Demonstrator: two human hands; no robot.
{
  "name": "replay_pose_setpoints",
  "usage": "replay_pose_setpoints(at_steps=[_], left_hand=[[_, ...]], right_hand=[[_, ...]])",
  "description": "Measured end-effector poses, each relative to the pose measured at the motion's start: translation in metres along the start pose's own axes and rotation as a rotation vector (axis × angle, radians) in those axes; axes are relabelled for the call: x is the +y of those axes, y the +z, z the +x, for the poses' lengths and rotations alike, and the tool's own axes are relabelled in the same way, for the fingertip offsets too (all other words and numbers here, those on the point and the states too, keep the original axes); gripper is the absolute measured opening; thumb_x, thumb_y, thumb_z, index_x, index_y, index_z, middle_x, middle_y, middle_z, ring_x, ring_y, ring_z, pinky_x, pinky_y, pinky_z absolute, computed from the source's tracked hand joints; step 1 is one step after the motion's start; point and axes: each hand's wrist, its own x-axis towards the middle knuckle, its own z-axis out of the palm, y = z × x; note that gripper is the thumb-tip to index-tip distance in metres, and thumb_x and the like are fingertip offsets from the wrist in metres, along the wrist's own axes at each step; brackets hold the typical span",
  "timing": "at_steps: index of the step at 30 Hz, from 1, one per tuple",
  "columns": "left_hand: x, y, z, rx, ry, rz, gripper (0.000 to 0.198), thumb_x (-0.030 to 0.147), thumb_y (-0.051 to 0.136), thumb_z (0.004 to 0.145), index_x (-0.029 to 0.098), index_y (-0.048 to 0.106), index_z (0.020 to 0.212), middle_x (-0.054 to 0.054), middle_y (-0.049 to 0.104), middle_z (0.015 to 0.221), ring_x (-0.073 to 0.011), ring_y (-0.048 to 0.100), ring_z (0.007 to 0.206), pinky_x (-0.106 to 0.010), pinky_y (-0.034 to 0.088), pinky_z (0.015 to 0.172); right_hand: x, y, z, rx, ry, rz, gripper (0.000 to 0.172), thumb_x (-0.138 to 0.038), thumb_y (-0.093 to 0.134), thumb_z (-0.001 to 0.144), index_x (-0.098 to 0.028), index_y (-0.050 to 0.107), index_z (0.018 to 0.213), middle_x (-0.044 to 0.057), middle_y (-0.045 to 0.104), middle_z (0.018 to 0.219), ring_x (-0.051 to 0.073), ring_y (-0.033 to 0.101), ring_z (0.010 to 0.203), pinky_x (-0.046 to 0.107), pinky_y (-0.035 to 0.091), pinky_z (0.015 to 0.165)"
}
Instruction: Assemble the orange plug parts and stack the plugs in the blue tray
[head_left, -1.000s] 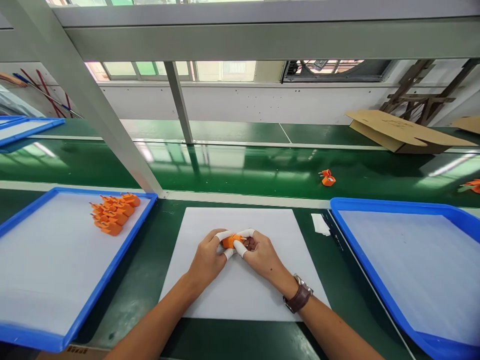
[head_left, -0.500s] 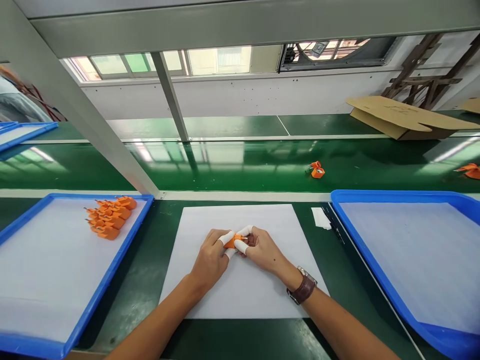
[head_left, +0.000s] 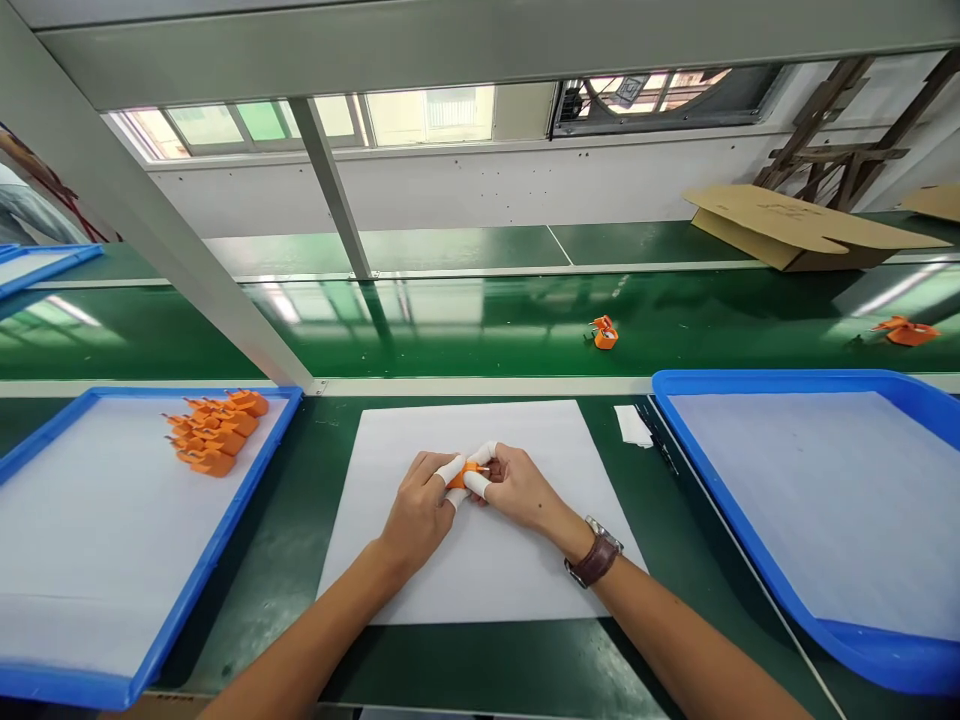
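Between my hands is a small orange plastic part [head_left: 459,478] with a thin metal tip poking out on its right side. My left hand [head_left: 421,508] pinches its left end, and my right hand [head_left: 525,487] grips it from the right. White covers wrap the fingertips of both hands and hide much of the part. Both hands are just over a white paper sheet [head_left: 405,590]. A blue tray [head_left: 217,555] to the left holds a cluster of several similar orange parts [head_left: 214,430] near its far right corner.
At right stands another blue tray [head_left: 795,600] lined with white paper. A white scrap [head_left: 634,426] and a dark pen-like item [head_left: 660,440] lie beside it. Orange parts [head_left: 604,333] rest on the green belt [head_left: 480,345] beyond. A cardboard piece [head_left: 810,225] lies farther back.
Both hands keep their hold on the orange part with little movement. The loose orange pieces on the belt have shifted left, and the whole view has moved slightly.
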Motion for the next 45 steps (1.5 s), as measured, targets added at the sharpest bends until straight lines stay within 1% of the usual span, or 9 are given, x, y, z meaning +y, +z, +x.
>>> replay_pose_setpoints(at_steps=[4,9,12,15,18,23,30,39,45], left_hand=[[0.001,-0.007,0.004,-0.029,-0.052,-0.058,0.045,0.013,0.058,0.092,0.031,0.053,0.133,-0.006,0.064,0.119,-0.0235,0.062,0.107,-0.045,0.059,0.087],[-0.002,-0.021,0.006,-0.144,-0.271,-0.246,0.036,0.027,0.07,0.087,0.032,0.065,0.123,-0.008,0.055,0.133,-0.0267,0.059,0.12,-0.045,0.057,0.096],[-0.006,-0.022,0.006,-0.107,-0.42,-0.365,0.028,0.034,0.072,0.085,0.031,0.072,0.112,-0.007,0.06,0.12,-0.0257,0.064,0.109,-0.043,0.06,0.089],[-0.007,-0.023,0.007,-0.087,-0.588,-0.573,0.029,0.035,0.076,0.08,0.027,0.073,0.109,-0.006,0.066,0.116,-0.0244,0.068,0.103,-0.044,0.06,0.093],[-0.007,-0.027,0.007,-0.093,-0.693,-0.726,0.032,0.032,0.078,0.079,0.025,0.072,0.109,-0.006,0.069,0.12,-0.0265,0.069,0.107,-0.048,0.056,0.1],[-0.006,-0.032,0.003,-0.203,-0.563,-0.696,0.032,0.03,0.069,0.087,0.029,0.068,0.119,-0.004,0.062,0.135,-0.0283,0.062,0.12,-0.052,0.053,0.105],[-0.011,-0.029,0.002,-0.241,-0.439,-0.616,0.035,0.025,0.06,0.093,0.03,0.063,0.127,-0.004,0.058,0.139,-0.0253,0.058,0.125,-0.048,0.052,0.107],[-0.016,-0.031,0.005,-0.247,-0.447,-0.741,0.033,0.027,0.062,0.092,0.031,0.064,0.126,-0.003,0.057,0.14,-0.0251,0.059,0.125,-0.048,0.05,0.109],[-0.012,-0.035,0.008,-0.272,-0.409,-0.693,0.035,0.026,0.062,0.092,0.03,0.063,0.127,-0.005,0.055,0.142,-0.0256,0.056,0.128,-0.047,0.05,0.11]], right_hand=[[0.002,0.002,0.0,0.051,0.002,-0.03,0.008,-0.026,0.064,0.082,-0.02,0.063,0.088,0.0,0.067,0.071,0.018,0.064,0.064,0.029,0.051,0.058],[0.003,0.004,0.0,0.077,-0.017,-0.043,0.012,-0.026,0.065,0.081,-0.019,0.065,0.091,0.0,0.068,0.072,0.018,0.064,0.063,0.029,0.051,0.057],[-0.002,0.001,-0.002,0.027,-0.057,0.003,0.013,-0.03,0.06,0.089,-0.019,0.066,0.094,0.002,0.069,0.075,0.02,0.067,0.069,0.032,0.055,0.065],[-0.006,-0.005,-0.002,-0.068,-0.093,0.051,0.026,-0.034,0.049,0.097,-0.019,0.067,0.086,0.004,0.07,0.084,0.02,0.069,0.076,0.035,0.057,0.073],[-0.004,-0.009,-0.001,-0.079,-0.12,0.033,0.013,-0.03,0.06,0.09,-0.019,0.067,0.092,0.005,0.069,0.094,0.02,0.069,0.078,0.035,0.057,0.074],[0.005,-0.008,0.0,-0.135,-0.043,-0.002,0.041,-0.025,0.063,0.087,-0.019,0.059,0.127,0.003,0.071,0.087,0.021,0.07,0.083,0.037,0.057,0.078],[0.001,-0.002,-0.001,-0.089,-0.227,-0.196,0.039,-0.019,0.054,0.09,-0.025,0.064,0.128,0.004,0.067,0.096,0.019,0.063,0.078,0.033,0.054,0.071],[0.013,-0.003,0.005,-0.106,-0.084,-0.051,0.04,-0.025,0.058,0.091,-0.017,0.059,0.13,0.003,0.069,0.085,0.018,0.065,0.075,0.033,0.054,0.068],[0.016,-0.003,0.005,-0.096,-0.076,0.067,0.042,-0.025,0.061,0.088,-0.017,0.057,0.128,0.009,0.071,0.11,0.021,0.069,0.09,0.037,0.057,0.081]])
